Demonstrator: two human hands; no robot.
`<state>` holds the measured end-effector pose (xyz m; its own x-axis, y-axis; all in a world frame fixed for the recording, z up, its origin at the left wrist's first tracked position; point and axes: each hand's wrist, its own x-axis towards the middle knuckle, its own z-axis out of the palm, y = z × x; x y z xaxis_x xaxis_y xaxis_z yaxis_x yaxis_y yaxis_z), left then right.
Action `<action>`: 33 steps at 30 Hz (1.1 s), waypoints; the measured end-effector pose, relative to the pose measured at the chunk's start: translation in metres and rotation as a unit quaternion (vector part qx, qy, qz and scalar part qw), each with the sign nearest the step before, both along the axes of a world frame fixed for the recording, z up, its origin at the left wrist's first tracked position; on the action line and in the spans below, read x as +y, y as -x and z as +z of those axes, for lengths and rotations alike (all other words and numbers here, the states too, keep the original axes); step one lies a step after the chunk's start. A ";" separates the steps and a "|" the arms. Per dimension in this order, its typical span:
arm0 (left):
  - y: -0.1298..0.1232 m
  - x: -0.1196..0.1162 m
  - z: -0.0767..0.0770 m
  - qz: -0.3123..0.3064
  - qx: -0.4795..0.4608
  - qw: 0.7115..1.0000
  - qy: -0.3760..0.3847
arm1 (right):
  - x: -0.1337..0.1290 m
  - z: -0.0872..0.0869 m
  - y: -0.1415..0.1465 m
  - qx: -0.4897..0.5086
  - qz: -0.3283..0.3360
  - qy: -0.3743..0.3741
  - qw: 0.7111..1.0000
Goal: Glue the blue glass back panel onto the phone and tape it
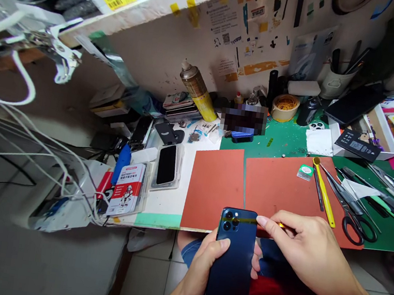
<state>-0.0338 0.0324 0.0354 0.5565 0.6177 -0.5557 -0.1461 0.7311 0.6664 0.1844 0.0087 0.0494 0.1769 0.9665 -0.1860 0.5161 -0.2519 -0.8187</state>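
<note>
A dark blue smartphone (230, 269) is held upright, back side toward me, past the table's front edge. My left hand (203, 270) wraps round its lower half, the thumb lying on the back and the fingertips showing at the far side. Across the back, by the camera lenses (231, 220), runs a narrow yellow translucent strip (248, 220) that looks like tape. My right hand (300, 245) pinches at the strip's end by the phone's right edge. A bit of orange-yellow (282, 226) shows between its fingers; the rest is hidden.
Two reddish-brown mats (215, 189) cover the table front. Black scissors (356, 228), a yellow-handled tool (325, 195) and several tweezers lie at right. Another phone (167, 165) and a battery box (127, 189) stand left. A spray can (199, 91) leans behind; white cables (52, 161) hang left.
</note>
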 end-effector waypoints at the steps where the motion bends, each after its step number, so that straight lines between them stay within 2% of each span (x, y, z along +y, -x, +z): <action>1: 0.000 0.000 -0.001 0.001 -0.005 1.000 0.004 | 0.001 -0.001 0.000 0.009 -0.001 0.013 1.000; 6: 0.002 0.000 -0.005 -0.007 -0.014 1.000 0.004 | 0.003 -0.002 0.001 0.047 0.006 0.053 0.997; 12: 0.002 0.001 -0.003 -0.019 -0.027 0.999 0.003 | 0.003 -0.004 0.002 0.104 0.030 0.081 0.991; 18: -0.001 0.004 0.003 -0.028 -0.035 0.999 0.007 | 0.004 -0.003 0.005 0.211 0.050 0.118 0.969; 25: -0.002 0.005 0.004 -0.033 -0.048 0.998 0.003 | 0.004 0.000 0.005 0.271 0.054 0.126 0.953; 33: -0.003 0.007 0.002 -0.031 -0.057 0.998 0.011 | 0.004 -0.003 0.006 0.286 0.055 0.127 0.948</action>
<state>-0.0312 0.0395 0.0374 0.6538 0.5685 -0.4993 -0.1747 0.7555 0.6315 0.1784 0.0126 0.0464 -0.1220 0.8845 -0.4504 0.0398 -0.4491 -0.8926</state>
